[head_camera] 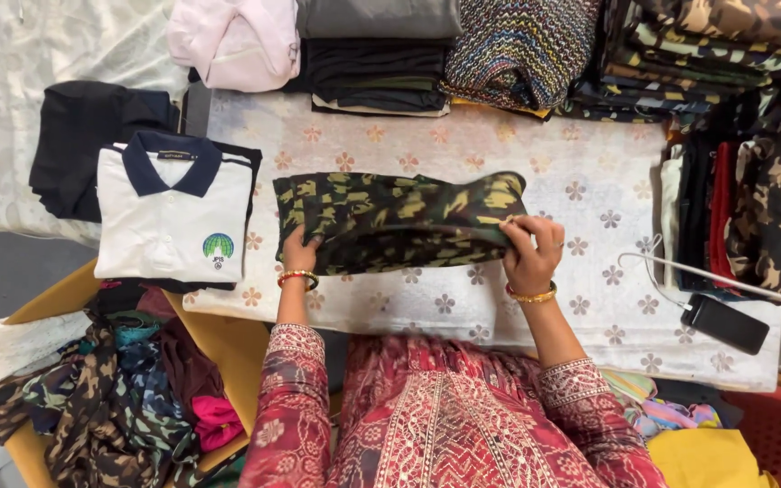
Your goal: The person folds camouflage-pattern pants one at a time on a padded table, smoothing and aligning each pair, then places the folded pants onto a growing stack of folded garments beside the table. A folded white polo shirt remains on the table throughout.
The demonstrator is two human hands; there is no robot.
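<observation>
A green camouflage garment (399, 221) lies folded into a long band across the middle of the flowered white table cover (589, 181). My left hand (298, 250) grips the near left edge of the garment. My right hand (531, 248) pinches the garment's right end, with the fingers curled over the fold. Both wrists wear gold bangles.
A folded white polo shirt with a navy collar (174, 212) lies to the left on dark clothes. Stacks of folded garments (377, 54) line the far edge, camouflage piles (770, 208) the right. A black phone with a white cable (725, 323) lies near right. Loose clothes (110, 398) fill a bin at lower left.
</observation>
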